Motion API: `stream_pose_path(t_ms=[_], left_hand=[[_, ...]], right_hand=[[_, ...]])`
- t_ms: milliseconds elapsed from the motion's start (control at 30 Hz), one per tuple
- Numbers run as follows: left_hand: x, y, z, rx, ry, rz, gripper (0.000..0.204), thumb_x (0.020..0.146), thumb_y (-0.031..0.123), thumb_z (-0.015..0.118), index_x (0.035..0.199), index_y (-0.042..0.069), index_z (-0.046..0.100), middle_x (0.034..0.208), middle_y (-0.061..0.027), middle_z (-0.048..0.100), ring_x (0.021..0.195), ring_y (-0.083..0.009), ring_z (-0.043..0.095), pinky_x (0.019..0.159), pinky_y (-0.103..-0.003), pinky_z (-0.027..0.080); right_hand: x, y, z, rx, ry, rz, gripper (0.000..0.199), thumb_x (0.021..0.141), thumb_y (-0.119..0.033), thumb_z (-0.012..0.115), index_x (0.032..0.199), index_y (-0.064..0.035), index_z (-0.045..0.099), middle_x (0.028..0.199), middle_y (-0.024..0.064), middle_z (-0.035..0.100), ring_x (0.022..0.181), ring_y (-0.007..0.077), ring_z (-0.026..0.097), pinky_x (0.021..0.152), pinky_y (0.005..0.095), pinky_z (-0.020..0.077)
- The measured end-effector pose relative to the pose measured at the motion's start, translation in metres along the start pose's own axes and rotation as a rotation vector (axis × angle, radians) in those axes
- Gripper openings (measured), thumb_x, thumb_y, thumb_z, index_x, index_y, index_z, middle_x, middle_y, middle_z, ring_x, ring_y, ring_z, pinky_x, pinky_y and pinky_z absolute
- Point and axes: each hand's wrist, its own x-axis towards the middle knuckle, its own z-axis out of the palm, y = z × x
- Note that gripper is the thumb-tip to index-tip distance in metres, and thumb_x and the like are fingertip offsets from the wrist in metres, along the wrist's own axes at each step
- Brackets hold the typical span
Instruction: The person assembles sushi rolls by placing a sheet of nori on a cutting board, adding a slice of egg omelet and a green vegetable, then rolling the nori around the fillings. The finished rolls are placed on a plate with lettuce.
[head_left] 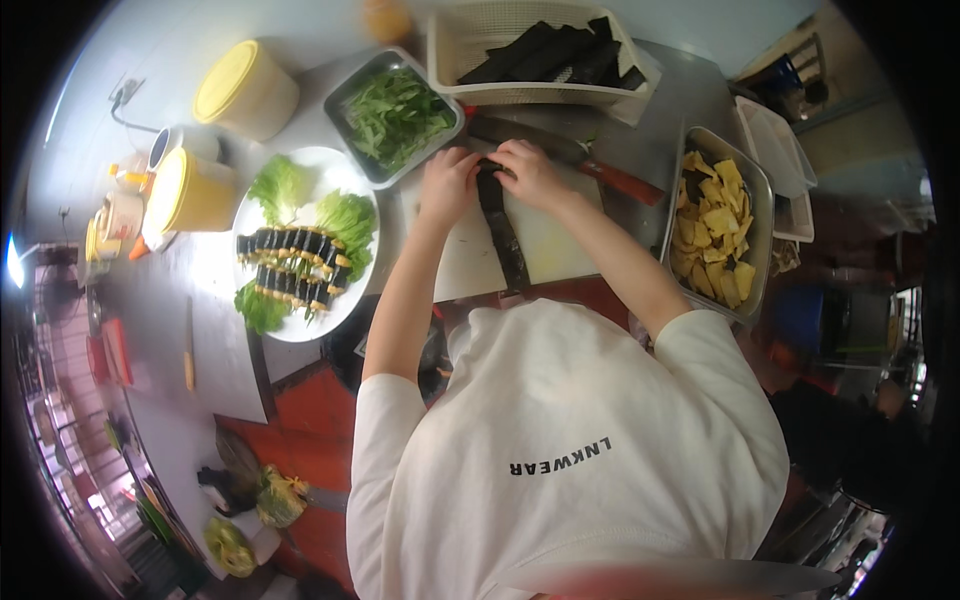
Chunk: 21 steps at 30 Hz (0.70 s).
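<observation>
Two bare hands work at the far end of one long dark seaweed strip (502, 232), which lies lengthwise on a white cutting board (545, 245) in front of the person. The left hand (449, 186) is curled with its fingers pressed down on the strip's far end from the left, and the right hand (530, 172) is curled the same way, pinching that end from the right, so the two hands nearly meet over it. One knife with a reddish-brown handle (585, 162) lies across the board's far edge, just behind the hands. There are two metal trays: the one beyond the left hand (347, 92) holds shredded green leaves, and the one to the right (757, 190) holds pale yellow sliced pieces. One white plastic basket (450, 45) at the far side holds a pile of dark seaweed sheets. One white round plate (335, 165) to the left carries two rows of sliced seaweed rolls (290, 262) laid on lettuce leaves, about four leaves around them. Two yellow-lidded tubs (245, 90) stand further left, one behind the other, near a small cluster of cups and bottles too small to count. A white lidded plastic box (780, 150) sits beyond the right tray
</observation>
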Motion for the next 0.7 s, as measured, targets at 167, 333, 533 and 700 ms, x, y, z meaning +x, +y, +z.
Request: stream_pose_path(t_ms=[167, 333, 533, 700], left_hand=[[-0.002, 0.027, -0.010, 0.076, 0.173, 0.018, 0.043, 0.079, 0.008, 0.064, 0.122, 0.008, 0.059, 0.103, -0.0146, 0.058, 0.094, -0.0308, 0.055, 0.079, -0.041, 0.045], [-0.037, 0.039, -0.022, -1.122, 0.257, -0.971, 0.035, 0.091, 0.021, 0.063, 0.118, 0.000, 0.057, 0.093, -0.0096, 0.063, 0.071, -0.0156, 0.061, 0.060, -0.027, 0.047], [-0.075, 0.035, -0.075, -1.334, 0.058, -1.021, 0.032, 0.091, 0.018, 0.064, 0.113, -0.004, 0.060, 0.093, -0.0096, 0.065, 0.078, -0.0133, 0.064, 0.067, -0.023, 0.053], [-0.114, -0.037, -0.150, -0.647, 0.415, -0.906, 0.025, 0.086, 0.021, 0.066, 0.104, 0.004, 0.068, 0.085, -0.0054, 0.067, 0.081, -0.0135, 0.062, 0.074, -0.027, 0.049]], right_hand=[[0.020, 0.011, -0.011, -0.158, -0.053, -0.027, 0.025, 0.067, -0.013, 0.073, 0.089, -0.0049, 0.066, 0.091, 0.0092, 0.060, 0.093, 0.0299, 0.057, 0.080, 0.0410, 0.0484], [0.037, -0.031, -0.037, -0.062, -0.037, -0.078, 0.024, 0.068, -0.009, 0.068, 0.091, -0.0048, 0.062, 0.093, 0.0091, 0.058, 0.094, 0.0287, 0.055, 0.084, 0.0407, 0.0451], [0.024, -0.087, -0.013, 0.163, -0.236, -0.281, 0.039, 0.070, -0.013, 0.069, 0.107, -0.0061, 0.061, 0.103, 0.0095, 0.057, 0.101, 0.0291, 0.053, 0.091, 0.0408, 0.0414], [0.013, -0.102, -0.040, 0.240, -0.159, -0.088, 0.041, 0.076, -0.014, 0.069, 0.117, -0.0084, 0.060, 0.118, 0.0103, 0.054, 0.112, 0.0294, 0.050, 0.097, 0.0394, 0.0399]])
